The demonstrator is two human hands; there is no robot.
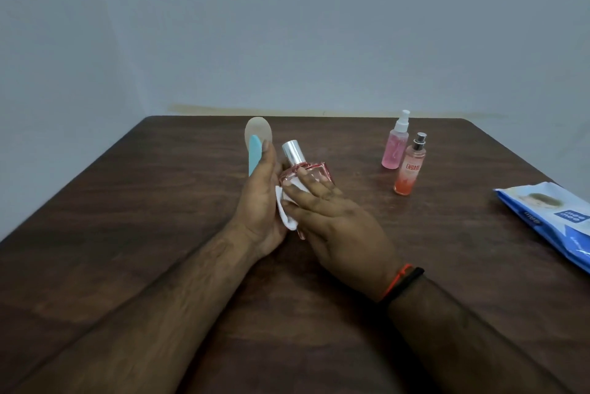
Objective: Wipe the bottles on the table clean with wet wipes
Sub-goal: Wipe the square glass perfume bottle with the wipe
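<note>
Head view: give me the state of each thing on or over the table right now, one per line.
Square bottle: held tilted off the table, capped.
Wipe: pressed on the square bottle.
Left hand: grips the square bottle.
Right hand: presses the wipe.
Pink spray: upright, untouched.
Orange spray: upright, untouched.
Wipes pack: lying flat.

Dim, even light, perhaps from overhead; soft shadows lie faint on the dark brown wooden table (351,314). Its edges bow near the frame's corners, and fine detail looks smeared.
</note>
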